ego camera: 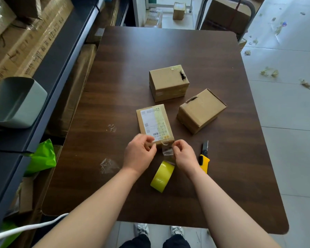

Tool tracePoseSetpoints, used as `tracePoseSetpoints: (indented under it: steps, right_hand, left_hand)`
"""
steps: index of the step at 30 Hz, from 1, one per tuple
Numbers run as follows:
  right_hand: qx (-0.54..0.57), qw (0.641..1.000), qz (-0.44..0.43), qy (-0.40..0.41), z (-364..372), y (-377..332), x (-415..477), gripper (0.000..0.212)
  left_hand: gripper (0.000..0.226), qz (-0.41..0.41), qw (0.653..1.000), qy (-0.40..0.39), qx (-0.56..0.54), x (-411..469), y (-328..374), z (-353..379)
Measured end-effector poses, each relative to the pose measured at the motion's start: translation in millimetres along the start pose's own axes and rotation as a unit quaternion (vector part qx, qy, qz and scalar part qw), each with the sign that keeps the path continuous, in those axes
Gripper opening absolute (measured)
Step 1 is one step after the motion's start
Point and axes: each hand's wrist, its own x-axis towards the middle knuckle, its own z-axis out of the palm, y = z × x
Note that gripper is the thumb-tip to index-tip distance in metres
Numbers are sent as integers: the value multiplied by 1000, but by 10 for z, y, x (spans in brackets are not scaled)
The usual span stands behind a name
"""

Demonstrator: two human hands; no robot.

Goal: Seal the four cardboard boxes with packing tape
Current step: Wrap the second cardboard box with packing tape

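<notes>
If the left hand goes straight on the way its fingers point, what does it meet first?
Probably the near end of the labelled box, just ahead of the left hand; depth is unclear, so they may already touch. The right hand pinches a tape strip beside that line.

One wide-angle view is taken from head height, aimed forward and steeply down at the table (222, 167). Its near edge is seen close; shelves (64, 56) are caught at left.

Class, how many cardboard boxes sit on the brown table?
3: the labelled box in front, a plain box behind it, and an angled box to the right. No fourth shows there.
</notes>
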Motion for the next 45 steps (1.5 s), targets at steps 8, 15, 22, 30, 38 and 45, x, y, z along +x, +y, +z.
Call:
tracePoseSetpoints:
  steps: [8,15,22,30,38,45]
  right_hand:
    - [-30,998,48,-17,-65,-76,-36,37]
    - [-89,981,166,-46,3,27,-301,101]
    - [-5,992,117,-49,-97,98,-271,59]
    - [-178,980,44,-74,-336,85,-155,67]
    - [-193,980,10,-45,-686,-83,-152,62]
    - [-212,975,-72,4,-1118,-817,-253,54]
  left_hand:
    - [106,143,867,-279,387,322,-233,51]
    - [98,139,858,-245,430,279,-241,109]
    - [85,95,848,-176,491,260,-212,87]
    - [108,172,799,-234,526,461,42,65]
    - [127,201,770,-292,530,699,195,-9]
    - [130,136,918,-235,291,740,435,-456]
